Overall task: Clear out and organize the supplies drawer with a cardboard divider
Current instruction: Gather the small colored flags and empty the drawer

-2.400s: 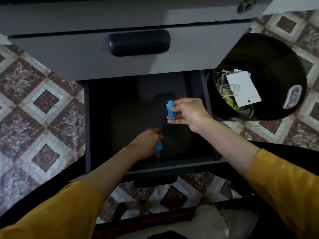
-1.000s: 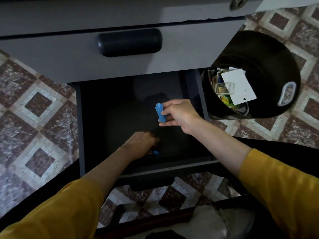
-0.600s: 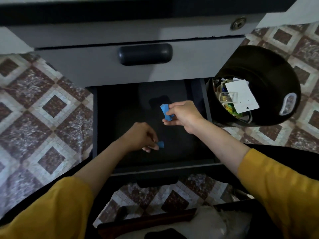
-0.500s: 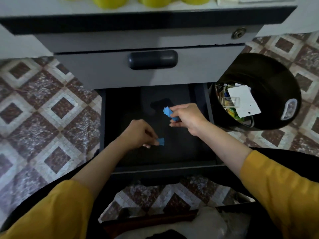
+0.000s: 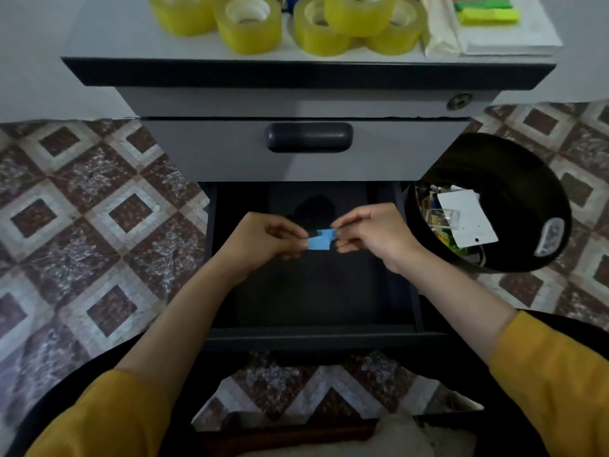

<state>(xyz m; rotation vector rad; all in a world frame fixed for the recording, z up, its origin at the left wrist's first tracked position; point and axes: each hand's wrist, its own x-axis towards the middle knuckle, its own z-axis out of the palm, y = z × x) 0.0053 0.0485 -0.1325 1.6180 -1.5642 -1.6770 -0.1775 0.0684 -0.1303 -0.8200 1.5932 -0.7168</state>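
Observation:
The dark lower drawer (image 5: pixel 313 334) of a grey cabinet stands pulled out, and its inside looks bare. Above its middle, my left hand (image 5: pixel 260 240) and my right hand (image 5: pixel 372 232) meet. Both pinch small blue paper pieces (image 5: pixel 321 240) that touch or overlap between my fingertips. My left fingers hold the lower, larger piece at its left end. My right fingers pinch the upper piece at its right end.
A black waste bin (image 5: pixel 514 179) with discarded supplies and a white card stands right of the drawer. The shut upper drawer with a dark handle (image 5: pixel 309 136) is above. Several yellow tape rolls (image 5: pixel 250 26) and highlighters (image 5: pixel 484 9) sit on the cabinet top. Patterned floor tiles lie all around.
My left hand picked a blue piece off the drawer floor and rose to meet my right hand. The view tilted up, revealing the cabinet top.

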